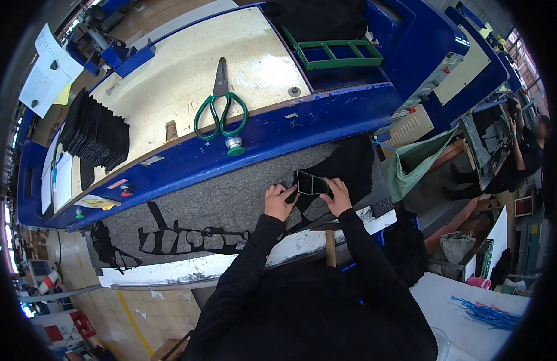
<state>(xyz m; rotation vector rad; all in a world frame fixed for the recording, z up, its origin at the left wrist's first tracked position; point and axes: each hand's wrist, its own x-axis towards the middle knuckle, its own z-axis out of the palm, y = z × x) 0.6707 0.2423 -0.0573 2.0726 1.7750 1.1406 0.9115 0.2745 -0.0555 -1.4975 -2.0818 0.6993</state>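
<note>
A small green-edged cutting die (312,184), a frame with a crossbar, rests on a sheet of black material (349,165) over the scored grey cutting board (230,192). My left hand (280,201) grips its left lower side between thumb and forefinger. On the right side, my right hand (336,196) pinches the die's edge in the same way. Leftover black scrap (197,239) with cut-out holes runs along the board to the left. Scissors with green handles (221,105) lie on the pale tabletop beyond, away from both hands.
A blue machine beam (260,144) crosses behind the board, with a green knob (235,150) jutting out. Stacked black pieces (95,132) stand at left. A larger green die (338,54) sits at the back. At right hangs a green sack (410,165); another person (525,144) works beyond.
</note>
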